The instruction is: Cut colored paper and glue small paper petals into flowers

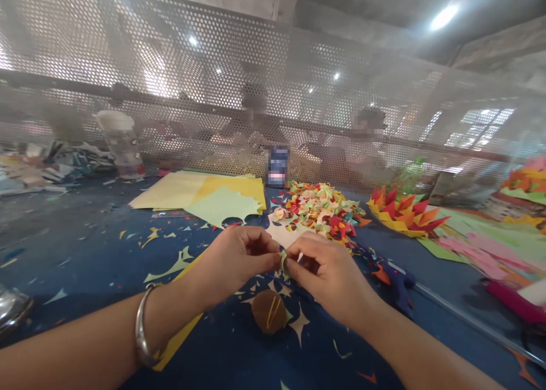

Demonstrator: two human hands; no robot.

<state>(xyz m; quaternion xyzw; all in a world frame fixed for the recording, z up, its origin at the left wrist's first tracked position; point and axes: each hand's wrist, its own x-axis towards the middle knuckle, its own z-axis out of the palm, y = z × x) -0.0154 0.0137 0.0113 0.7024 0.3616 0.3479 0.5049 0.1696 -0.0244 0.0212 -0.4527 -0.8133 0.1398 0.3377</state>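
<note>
My left hand [239, 260] and my right hand [326, 273] meet over the blue table [85, 248], both pinched on one small light-green folded paper piece [283, 260]. A silver bangle [144, 327] circles my left wrist. Just behind my hands lies a white paper sheet [282, 235] and a heap of small folded coloured paper pieces [322, 208]. A small brown ball with yellow stripes [268, 311] rests on the table below my hands.
Yellow and light-green paper sheets [200, 194] lie at the back left. A red-orange-yellow spiky paper piece [403, 212] sits to the right, with pink and green sheets [482, 245] beyond. A blue glue gun [398, 282] lies near my right hand. Other people sit behind a perforated screen [273, 94].
</note>
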